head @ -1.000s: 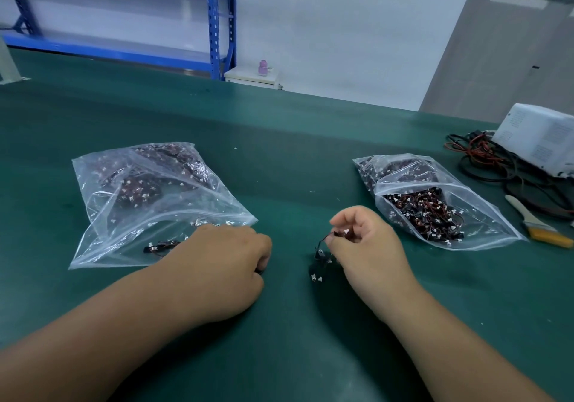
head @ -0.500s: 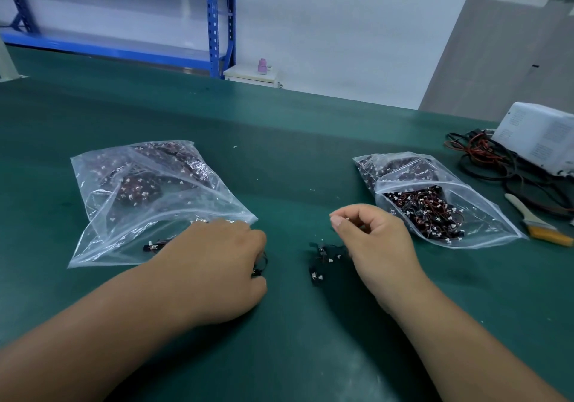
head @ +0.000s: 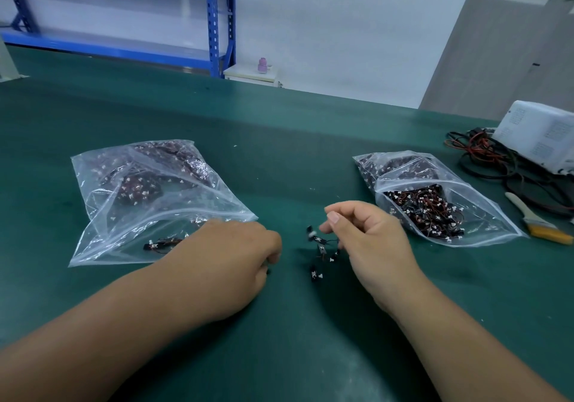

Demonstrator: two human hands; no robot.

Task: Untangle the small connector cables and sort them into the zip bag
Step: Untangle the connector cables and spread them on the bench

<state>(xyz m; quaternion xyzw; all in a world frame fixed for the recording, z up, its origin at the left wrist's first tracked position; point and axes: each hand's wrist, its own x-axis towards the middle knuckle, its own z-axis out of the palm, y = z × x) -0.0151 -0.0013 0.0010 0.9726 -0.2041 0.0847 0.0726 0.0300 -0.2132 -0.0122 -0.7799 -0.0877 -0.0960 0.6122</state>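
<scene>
On the green mat (head: 279,140) lie two clear zip bags. The left zip bag (head: 102,215) holds dark bundles and a loose connector cable (head: 161,244) near its mouth. The right zip bag (head: 484,215) holds a tangle of black and red cables (head: 419,209). My left hand (head: 223,262) rests at the left bag's mouth with curled fingers, and a black bit of cable (head: 268,272) shows at its fingertips. My right hand (head: 369,246) pinches a small bunch of connector cables (head: 320,246), which dangles down to the mat between the hands.
A white box device (head: 540,134) stands at the far right with black and red wires (head: 497,159) piled beside it. A paint brush (head: 540,220) lies right of the right bag. Blue shelving (head: 214,19) and a pink bottle (head: 262,64) are beyond the table.
My right hand has lifted a little and drawn the small cable bunch up and out. My left hand has stayed by the left bag's mouth, its fingers still curled.
</scene>
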